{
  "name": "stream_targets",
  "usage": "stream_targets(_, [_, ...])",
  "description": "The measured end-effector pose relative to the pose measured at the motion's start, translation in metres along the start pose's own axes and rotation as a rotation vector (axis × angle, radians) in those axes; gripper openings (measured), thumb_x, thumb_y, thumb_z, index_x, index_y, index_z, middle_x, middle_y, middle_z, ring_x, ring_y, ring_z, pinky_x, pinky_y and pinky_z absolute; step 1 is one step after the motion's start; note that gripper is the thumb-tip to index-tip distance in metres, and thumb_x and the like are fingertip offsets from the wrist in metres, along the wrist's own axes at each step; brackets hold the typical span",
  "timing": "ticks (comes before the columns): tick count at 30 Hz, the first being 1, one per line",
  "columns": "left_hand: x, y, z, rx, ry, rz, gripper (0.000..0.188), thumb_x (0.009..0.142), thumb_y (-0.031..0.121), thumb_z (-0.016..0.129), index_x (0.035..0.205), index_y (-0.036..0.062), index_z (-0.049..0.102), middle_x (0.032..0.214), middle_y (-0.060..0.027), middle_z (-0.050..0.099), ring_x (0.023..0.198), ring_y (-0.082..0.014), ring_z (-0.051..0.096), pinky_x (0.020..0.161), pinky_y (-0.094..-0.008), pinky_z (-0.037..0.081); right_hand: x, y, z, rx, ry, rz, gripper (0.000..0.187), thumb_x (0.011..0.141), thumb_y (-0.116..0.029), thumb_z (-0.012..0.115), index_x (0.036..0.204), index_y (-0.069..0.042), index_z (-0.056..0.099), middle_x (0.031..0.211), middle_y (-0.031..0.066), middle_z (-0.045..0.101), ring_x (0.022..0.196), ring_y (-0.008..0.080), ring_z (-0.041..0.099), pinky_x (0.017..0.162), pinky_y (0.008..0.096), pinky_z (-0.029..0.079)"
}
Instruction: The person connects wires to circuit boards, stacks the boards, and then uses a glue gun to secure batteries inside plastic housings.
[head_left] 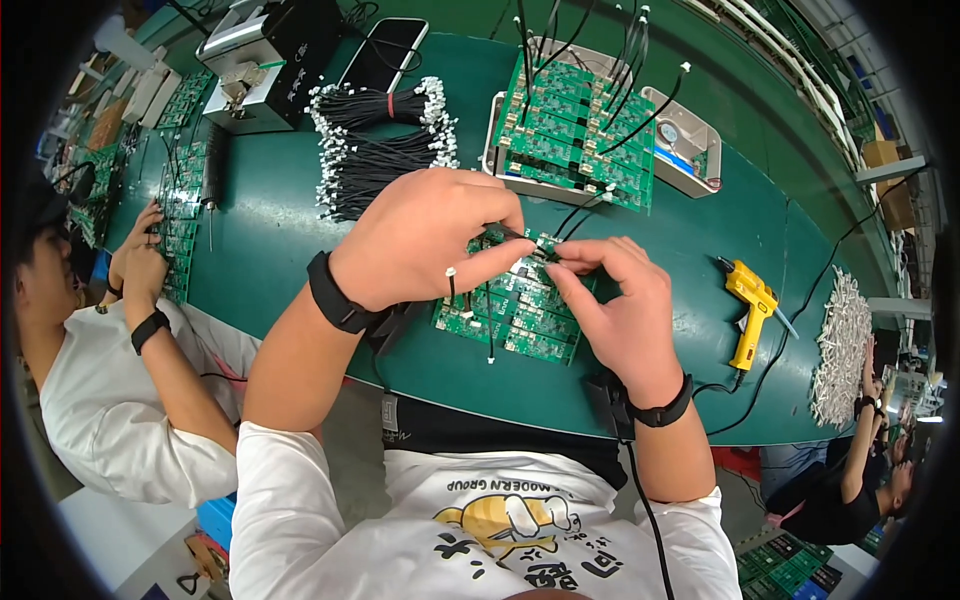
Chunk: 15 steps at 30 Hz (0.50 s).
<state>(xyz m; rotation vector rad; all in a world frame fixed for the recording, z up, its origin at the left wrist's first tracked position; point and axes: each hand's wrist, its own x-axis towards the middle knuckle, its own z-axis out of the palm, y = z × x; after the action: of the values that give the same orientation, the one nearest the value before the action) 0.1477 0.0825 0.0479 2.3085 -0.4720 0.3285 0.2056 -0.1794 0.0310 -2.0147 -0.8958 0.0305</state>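
Observation:
Near the middle of the green table, a panel of green circuit boards lies under my two hands. My left hand pinches a thin black cable between thumb and forefinger at the panel's far edge. Close beside it, my right hand has thumb and forefinger pressed together at the cable's end; my fingertips partly hide the connector there. Short black cables with white plugs stand up or lie across the panel's left part. Beyond my hands, a stack of similar board panels, with black cables rising from it, rests on a light-coloured box.
Bundled black cables with white plugs lie beyond my left hand, near a phone and a metal-and-black machine. To the right are a yellow glue gun, its cord, and a white pile. A co-worker handles boards at left.

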Motion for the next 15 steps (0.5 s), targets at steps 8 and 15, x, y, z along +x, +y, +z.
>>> stream_targets(8, [0.002,0.014,-0.002,-0.124,0.159,-0.044,0.018,0.099,0.011,0.086,0.097,0.0027,0.071,0.078,-0.0005,0.059,0.062,-0.0088,0.044,0.055,-0.0283,0.033,-0.004,0.000,-0.005,-0.126,-0.018,-0.088,0.014,0.087,-0.003,0.092,0.098,-0.006,0.083,0.094,0.0065,0.081,0.086,0.0227,0.072,0.081,0.0368,0.056])
stream_targets(15, [0.003,0.011,0.004,-0.278,0.554,-0.198,0.028,0.105,0.011,0.081,0.091,0.0038,0.058,0.071,-0.0014,0.056,0.060,-0.0089,0.045,0.056,-0.0301,0.038,-0.003,-0.006,-0.012,-0.019,-0.107,0.017,0.013,0.087,-0.002,0.089,0.095,-0.005,0.079,0.090,0.0047,0.077,0.089,0.0221,0.071,0.080,0.0372,0.056])
